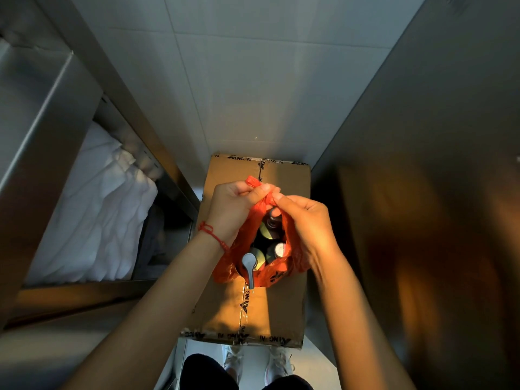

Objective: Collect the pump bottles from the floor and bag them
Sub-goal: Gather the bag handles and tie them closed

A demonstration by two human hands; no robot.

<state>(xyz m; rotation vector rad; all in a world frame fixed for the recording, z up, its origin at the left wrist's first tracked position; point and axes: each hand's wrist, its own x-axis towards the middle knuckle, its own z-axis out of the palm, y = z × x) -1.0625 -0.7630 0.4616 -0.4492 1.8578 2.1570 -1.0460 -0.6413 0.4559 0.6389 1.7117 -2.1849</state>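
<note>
pump bottles [260, 256] in bag [225, 273], bag on box [284, 311], shelving [70, 136] left

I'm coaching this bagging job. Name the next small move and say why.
Probably knot the handles. Both hands, left hand and right hand, pinch the orange plastic bag handles together above the pump bottles, and one silver pump head pokes over the rim.
</note>
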